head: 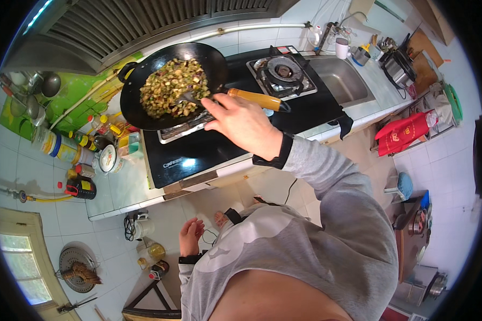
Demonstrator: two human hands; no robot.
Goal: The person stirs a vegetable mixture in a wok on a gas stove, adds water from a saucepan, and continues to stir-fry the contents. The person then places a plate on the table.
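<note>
My right hand (245, 122) reaches over the cooktop and grips a dark spatula (189, 97), its blade down in the food. Diced vegetables in green, pale and purple bits (172, 86) fill the middle of a black wok (134, 106), which rests tilted on the left burner. The wok's wooden handle (255, 98) points right, just beyond my fingers; whether they touch it is hard to see. Low beside my body, away from the counter, hangs my left hand (191, 236), fingers loosely curled around nothing.
A second burner (283, 70) and a steel sink (339, 82) lie to the right. Bottles (100, 124), a lidded enamel pot (109, 158) and a dark sauce jug (80, 188) line the left counter. A range hood (144, 32) overhangs the wok.
</note>
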